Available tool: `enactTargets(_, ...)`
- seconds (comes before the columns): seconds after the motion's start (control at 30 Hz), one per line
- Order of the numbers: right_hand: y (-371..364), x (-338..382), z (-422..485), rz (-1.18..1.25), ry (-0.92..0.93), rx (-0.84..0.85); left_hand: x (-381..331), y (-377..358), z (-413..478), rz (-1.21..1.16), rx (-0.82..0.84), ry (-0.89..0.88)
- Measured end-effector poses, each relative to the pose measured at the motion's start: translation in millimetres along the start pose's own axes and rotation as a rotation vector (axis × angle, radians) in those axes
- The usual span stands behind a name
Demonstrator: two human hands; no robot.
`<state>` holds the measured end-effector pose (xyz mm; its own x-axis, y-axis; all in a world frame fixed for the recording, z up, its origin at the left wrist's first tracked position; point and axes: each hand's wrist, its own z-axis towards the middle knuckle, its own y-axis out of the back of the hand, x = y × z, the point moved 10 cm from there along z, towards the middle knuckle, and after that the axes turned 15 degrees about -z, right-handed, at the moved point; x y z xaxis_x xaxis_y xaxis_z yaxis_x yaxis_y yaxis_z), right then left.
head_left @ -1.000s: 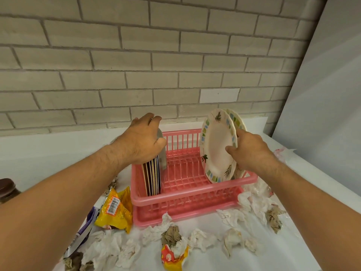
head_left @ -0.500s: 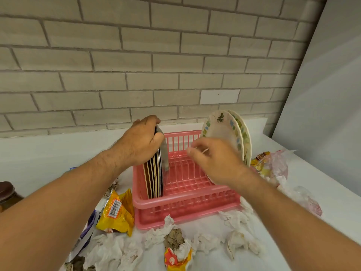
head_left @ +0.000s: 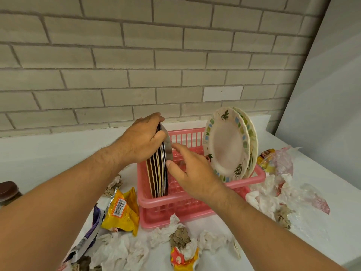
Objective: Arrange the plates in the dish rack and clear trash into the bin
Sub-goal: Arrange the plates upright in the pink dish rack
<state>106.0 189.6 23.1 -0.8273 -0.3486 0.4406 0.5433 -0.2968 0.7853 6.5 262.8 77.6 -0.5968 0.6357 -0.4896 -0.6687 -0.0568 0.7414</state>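
Note:
A pink dish rack (head_left: 197, 211) stands on the white counter against the brick wall. At its left end a stack of dark striped plates (head_left: 157, 177) stands on edge. My left hand (head_left: 141, 139) grips the top of that stack. My right hand (head_left: 192, 171) reaches across the rack with thumb and forefinger touching the innermost plate of the stack. Two white plates with leaf and square patterns (head_left: 228, 145) lean upright at the rack's right end, free of either hand.
Crumpled tissues (head_left: 125, 249) lie along the counter's front. A yellow snack wrapper (head_left: 122, 210) and a purple wrapper (head_left: 91, 229) sit left of the rack. More tissue and plastic bags (head_left: 281, 169) pile up on the right. A brown-lidded jar (head_left: 8, 192) is far left.
My right hand let go of the white patterned plates at the right end and crossed the rack to the dark stack. My left hand stayed on the stack.

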Motion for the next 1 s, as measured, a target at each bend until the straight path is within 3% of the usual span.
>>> enactTargets(0.27, 4, 17, 9, -0.181, 0.061, -0.038, -1, 1, 1, 0.017, 0.024, -0.033)
enactTargets(0.4, 11, 23, 6, -0.254, 0.05, -0.147, -3, 6, 3, -0.024, 0.02, -0.058)
enactTargets(0.53, 10, 28, 2, -0.343, 0.096, -0.258, 10, 7, 3, -0.04, 0.04, 0.033)
enactTargets(0.7, -8, 10, 11, -0.333, -0.024, -0.109, 7, 8, 1, -0.065, 0.032, -0.003)
enactTargets(0.87, 3, 6, 32, -0.412, -0.057, -0.093, 5, 10, -1, -0.1, 0.015, -0.016)
enactTargets(1.0, 56, -7, 55, -0.484, -0.148, -0.146, -2, 10, -3, -0.075, -0.007, -0.078)
